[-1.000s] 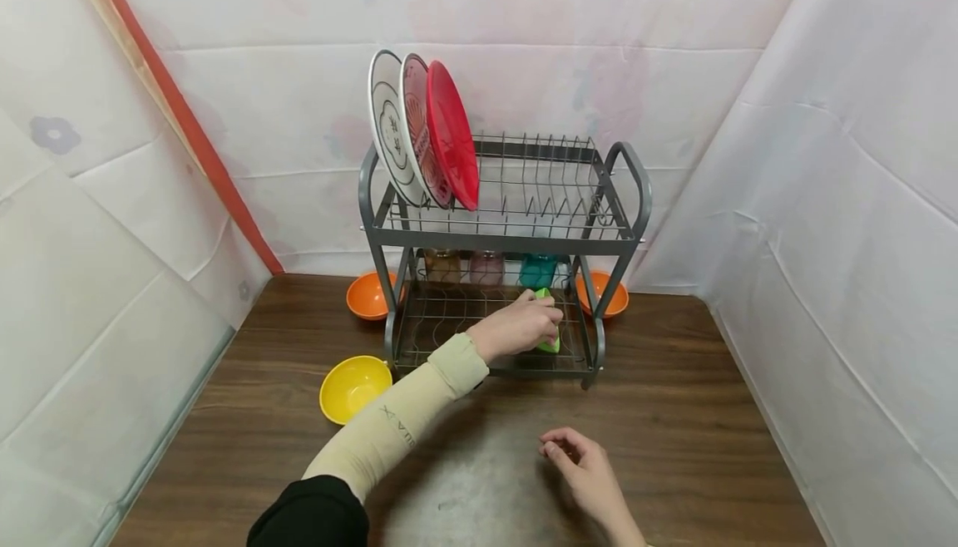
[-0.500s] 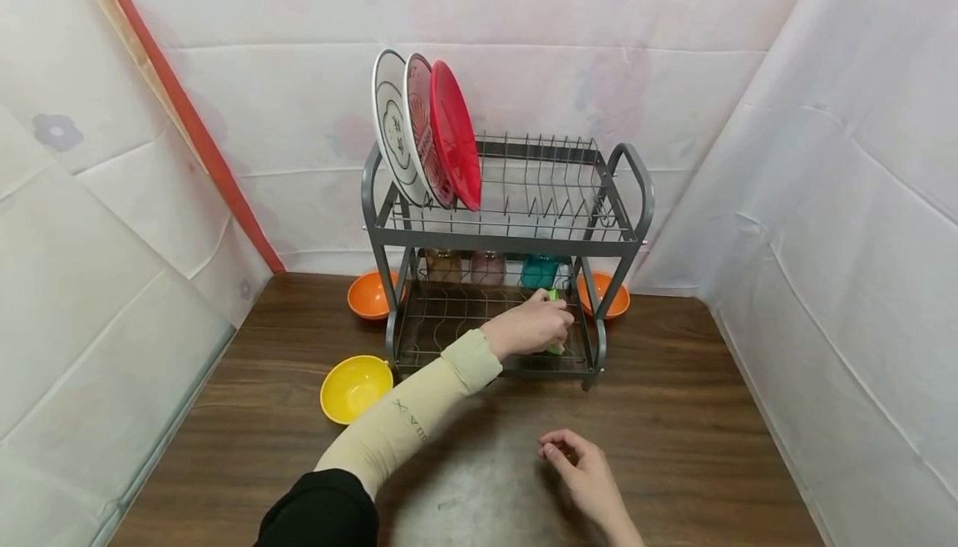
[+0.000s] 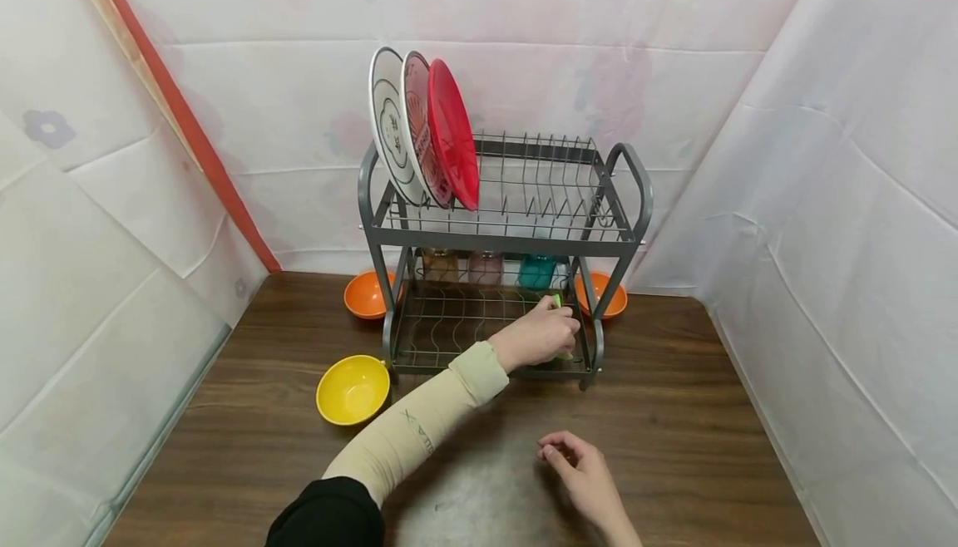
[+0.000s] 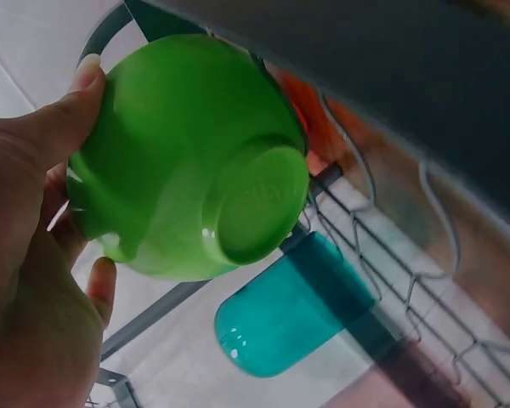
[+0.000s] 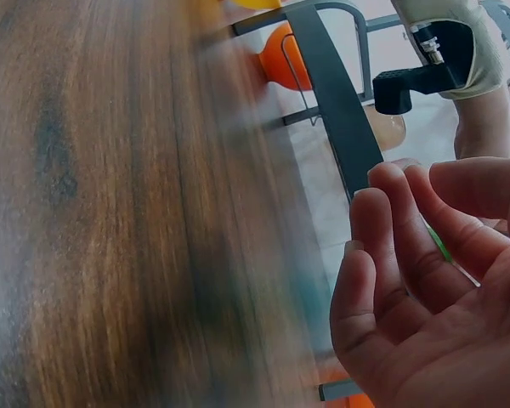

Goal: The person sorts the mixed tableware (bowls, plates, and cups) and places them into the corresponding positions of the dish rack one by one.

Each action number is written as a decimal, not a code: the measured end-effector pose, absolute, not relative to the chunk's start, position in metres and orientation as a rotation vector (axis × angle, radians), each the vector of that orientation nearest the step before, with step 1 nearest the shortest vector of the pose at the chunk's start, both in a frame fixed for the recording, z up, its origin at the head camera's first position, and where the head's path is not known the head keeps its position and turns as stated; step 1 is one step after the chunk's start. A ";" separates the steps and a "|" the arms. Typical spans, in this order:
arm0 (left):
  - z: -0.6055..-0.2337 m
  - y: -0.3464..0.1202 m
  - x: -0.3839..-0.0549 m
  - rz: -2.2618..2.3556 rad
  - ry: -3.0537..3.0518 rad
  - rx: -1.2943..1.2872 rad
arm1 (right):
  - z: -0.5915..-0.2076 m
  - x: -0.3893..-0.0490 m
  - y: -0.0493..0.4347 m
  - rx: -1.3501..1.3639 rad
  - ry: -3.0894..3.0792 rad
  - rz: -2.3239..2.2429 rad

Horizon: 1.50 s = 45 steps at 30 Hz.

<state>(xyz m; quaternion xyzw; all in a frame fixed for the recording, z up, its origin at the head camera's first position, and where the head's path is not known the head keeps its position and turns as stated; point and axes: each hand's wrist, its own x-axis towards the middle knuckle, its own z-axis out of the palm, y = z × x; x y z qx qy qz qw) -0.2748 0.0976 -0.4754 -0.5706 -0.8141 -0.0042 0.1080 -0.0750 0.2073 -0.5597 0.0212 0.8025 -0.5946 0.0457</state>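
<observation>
My left hand [image 3: 540, 335] pinches a green bowl [image 4: 187, 161] by its rim, thumb on one side and fingers on the other. The bowl stands on edge over the right part of the rack's lower shelf [image 3: 456, 322], its foot ring showing in the left wrist view. In the head view the hand covers most of it. Behind it sits a teal cup [image 4: 293, 306]. My right hand [image 3: 586, 476] hovers over the front of the table with loosely curled fingers and holds nothing.
A grey two-tier dish rack [image 3: 509, 243] has a white plate [image 3: 391, 127], a pink-patterned plate [image 3: 419, 131] and a red plate [image 3: 453, 135] upright on top. Amber [image 3: 440, 264] and pink [image 3: 486, 268] cups stand below. Orange bowls [image 3: 367, 295] flank it; a yellow bowl [image 3: 353, 391] sits front left.
My left hand has shifted a little to the right along the lower shelf with the green bowl. The right hand has stayed almost still.
</observation>
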 end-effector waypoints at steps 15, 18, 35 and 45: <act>-0.491 0.097 -0.256 -0.307 -2.466 -1.574 | -0.561 -0.077 0.207 0.033 2.436 -1.831; -0.495 0.095 -0.248 -0.419 -2.488 -1.590 | -0.563 -0.077 0.208 0.043 2.442 -1.840; -0.516 0.077 -0.201 -0.753 -2.435 -1.559 | -0.560 -0.081 0.211 0.129 2.534 -1.795; -0.539 0.049 -0.175 -1.169 -2.502 -1.302 | -0.556 -0.087 0.227 0.184 2.629 -1.753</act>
